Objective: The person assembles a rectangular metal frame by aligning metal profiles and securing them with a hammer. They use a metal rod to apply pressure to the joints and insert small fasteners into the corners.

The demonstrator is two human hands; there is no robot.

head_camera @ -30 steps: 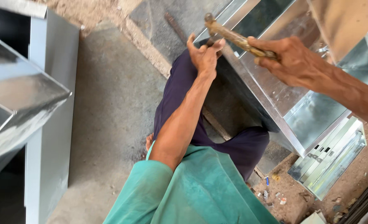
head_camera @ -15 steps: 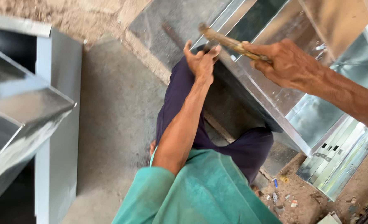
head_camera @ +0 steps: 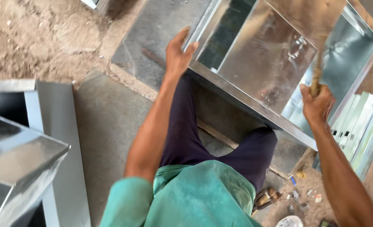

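Note:
A large open duct of shiny sheet metal (head_camera: 253, 71) lies on the ground in front of my legs. My left hand (head_camera: 177, 54) rests on the near corner of its rim, fingers spread along the edge. My right hand (head_camera: 317, 105) is closed around the wooden handle of a hammer (head_camera: 317, 73), raised over the right part of the duct. The handle is blurred by motion and the hammer's head is not clearly visible. My dark trousers and green shirt fill the lower middle.
Another sheet-metal duct (head_camera: 31, 155) stands at the left. A stack of folded metal strips (head_camera: 363, 130) lies at the right. Small scraps and a round tin (head_camera: 291, 220) sit on the dirt near my right leg. Stone slabs (head_camera: 110, 122) cover the ground.
My right hand has swung the hammer away from the duct's near corner, up and to the right. The left hand stays on the rim. The camera has shifted, showing more of the duct.

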